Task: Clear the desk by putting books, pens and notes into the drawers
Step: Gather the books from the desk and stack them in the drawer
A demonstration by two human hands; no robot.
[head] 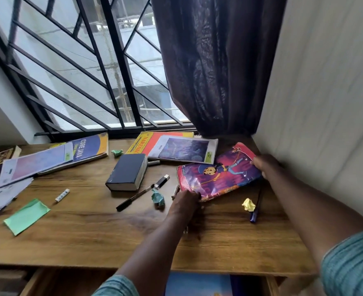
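A colourful cartoon-cover book (220,172) lies at the right of the wooden desk (91,227). My left hand (186,201) grips its near left corner, and my right hand (264,165) grips its far right edge by the wall. A thick dark book (126,171) sits mid-desk, with a black pen (134,197) and a USB stick (161,180) beside it. A blue pen (255,208) and a crumpled yellow note (248,204) lie right of my hands. An open drawer (199,284) below the desk edge holds a blue book.
A Core Java book (91,149), a notebook (35,163) and papers (1,193) lie at the left, an orange book (146,142) and a notebook (183,149) at the back. A green sheet (26,215), teal paper ball (158,197) and small marker (62,195) are scattered. Curtain (217,71) and wall at the right.
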